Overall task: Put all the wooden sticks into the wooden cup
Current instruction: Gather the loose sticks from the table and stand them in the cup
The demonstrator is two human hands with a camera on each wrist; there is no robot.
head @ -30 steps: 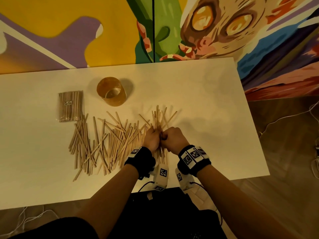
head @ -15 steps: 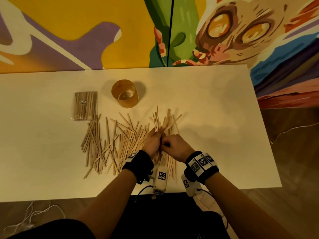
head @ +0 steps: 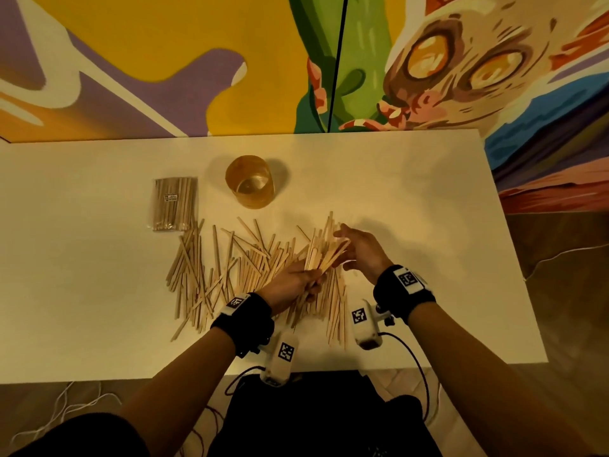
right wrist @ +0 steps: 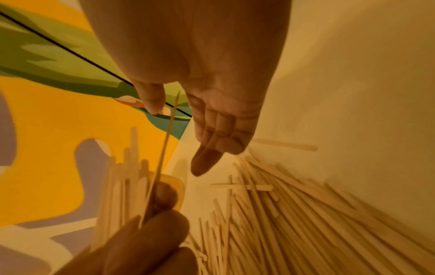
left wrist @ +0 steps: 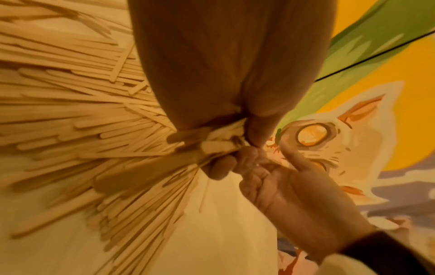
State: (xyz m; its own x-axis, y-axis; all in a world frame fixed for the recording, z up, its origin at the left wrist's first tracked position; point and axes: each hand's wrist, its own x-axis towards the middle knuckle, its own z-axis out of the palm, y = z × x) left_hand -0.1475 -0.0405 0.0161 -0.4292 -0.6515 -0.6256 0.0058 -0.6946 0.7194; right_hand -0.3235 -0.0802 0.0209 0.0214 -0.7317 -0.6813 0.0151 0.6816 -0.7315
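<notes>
Left hand (head: 293, 285) fingers clamped round a bundle of wooden sticks (head: 324, 255), right hand (head: 362, 250) fingers apart beside it

On the table (head: 412, 199) we see the cup (head: 250, 182) behind the scattered sticks (head: 224, 275), and the wrapped packet (head: 173, 204) left of the cup.

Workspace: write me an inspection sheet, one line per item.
Surface: white table, no spills seen.
Job's things: wooden cup upright, no sticks seen inside; loose sticks scattered in front of it; bundle of sticks lifted.
Clutter: wrapped pack of sticks left of the cup.
Grippers: left hand grips the bundle; right hand open beside it, fingers straight.
Cables: black cable at near edge; white cords on floor.
Surroundings: painted mural behind the table.
</notes>
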